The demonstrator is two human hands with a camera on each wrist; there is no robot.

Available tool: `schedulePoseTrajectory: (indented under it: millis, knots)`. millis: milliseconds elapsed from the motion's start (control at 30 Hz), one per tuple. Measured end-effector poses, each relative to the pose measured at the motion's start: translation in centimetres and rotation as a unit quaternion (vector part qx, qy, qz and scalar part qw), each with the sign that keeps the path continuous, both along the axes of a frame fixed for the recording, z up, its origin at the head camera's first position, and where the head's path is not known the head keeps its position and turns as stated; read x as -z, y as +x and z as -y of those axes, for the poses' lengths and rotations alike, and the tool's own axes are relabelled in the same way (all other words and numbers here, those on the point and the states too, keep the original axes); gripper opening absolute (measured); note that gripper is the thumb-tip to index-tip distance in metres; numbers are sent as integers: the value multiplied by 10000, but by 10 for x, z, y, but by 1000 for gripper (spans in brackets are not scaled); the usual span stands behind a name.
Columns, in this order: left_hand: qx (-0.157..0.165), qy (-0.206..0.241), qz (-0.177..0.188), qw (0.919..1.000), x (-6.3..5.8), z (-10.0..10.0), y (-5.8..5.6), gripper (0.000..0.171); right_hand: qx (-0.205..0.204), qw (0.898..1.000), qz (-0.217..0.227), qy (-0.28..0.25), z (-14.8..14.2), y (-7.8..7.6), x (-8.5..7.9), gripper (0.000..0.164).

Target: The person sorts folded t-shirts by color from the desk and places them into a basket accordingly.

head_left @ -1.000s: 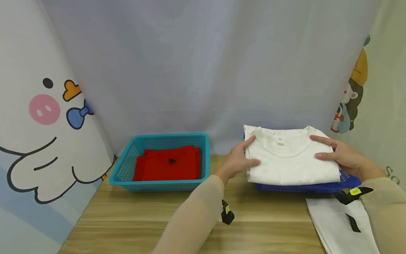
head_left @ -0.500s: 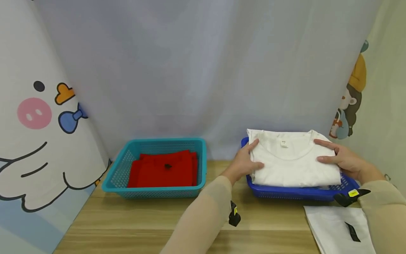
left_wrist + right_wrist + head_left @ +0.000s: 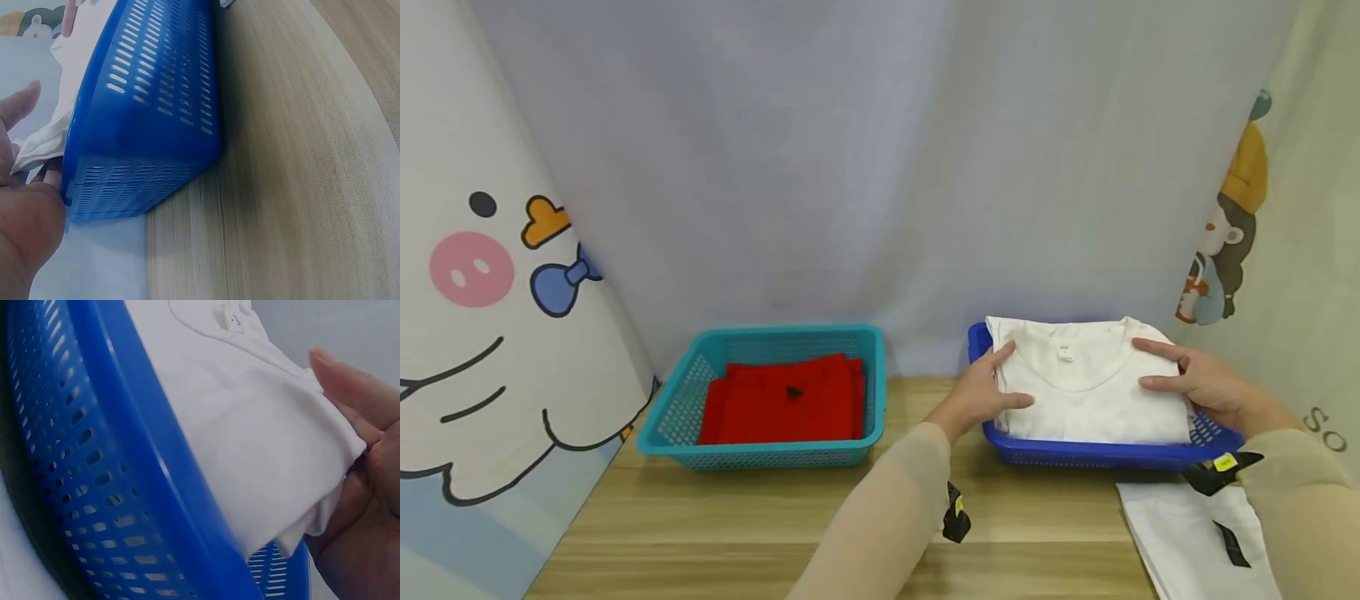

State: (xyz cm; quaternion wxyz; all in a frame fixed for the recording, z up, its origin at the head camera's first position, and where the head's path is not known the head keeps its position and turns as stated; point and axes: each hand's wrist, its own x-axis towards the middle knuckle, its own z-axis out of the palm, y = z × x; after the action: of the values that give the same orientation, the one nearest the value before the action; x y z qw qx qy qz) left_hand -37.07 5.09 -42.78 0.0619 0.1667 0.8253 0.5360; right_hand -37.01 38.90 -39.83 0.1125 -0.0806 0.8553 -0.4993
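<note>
A folded white T-shirt [image 3: 1082, 392] with its round neckline and small label facing up lies within the rim of the blue basket [image 3: 1097, 456]. My left hand [image 3: 981, 390] holds its left side, thumb on top and other fingers beneath the edge. At the opposite side my right hand [image 3: 1206, 383] grips the shirt the same way. In the right wrist view, the cloth [image 3: 262, 444] bunches between thumb and fingers just inside the basket wall. The left wrist view has the left hand [image 3: 28, 212] at the basket's rim, its fingers partly hidden by cloth.
To the left stands a teal basket [image 3: 760, 454] with folded red clothing [image 3: 790, 404] inside. Another folded white garment [image 3: 1195, 533] with a black mark lies in front of the blue basket, on the wooden table [image 3: 737, 533]. A pale curtain [image 3: 760, 167] hangs behind.
Both hands have lowered the white T-shirt into the blue basket. Its front edge, which first hung over the basket's front rim, now sits behind that rim. The head view has shifted slightly.
</note>
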Motion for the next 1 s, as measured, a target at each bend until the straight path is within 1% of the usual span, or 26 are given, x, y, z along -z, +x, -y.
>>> schedulePoseTrajectory:
  millis: [233, 467, 667, 833, 900, 1000]
  knots:
    - [57, -135, 54, 9999, -1, 0, 2, 90, 95, 9999, 58, 7, 3, 2, 3, 79]
    - [4, -336, 249, 9991, -6, -5, 3, 87, 176, 9997, -14, 177, 6, 2, 9, 79]
    - [106, -399, 248, 9988, -9, -4, 7, 89, 217, 9994, -46, 284, 12, 3, 10, 80]
    - [218, -587, 250, 9977, -9, -1, 10, 86, 197, 9991, -7, 381, 16, 5, 10, 83]
    - [256, -728, 176, 9969, -10, 1, 10, 84, 182, 9987, -32, 474, 17, 7, 11, 84]
    - [346, -966, -54, 9947, -10, 3, 10, 85, 184, 9953, -167, 933, 17, 9, 11, 87]
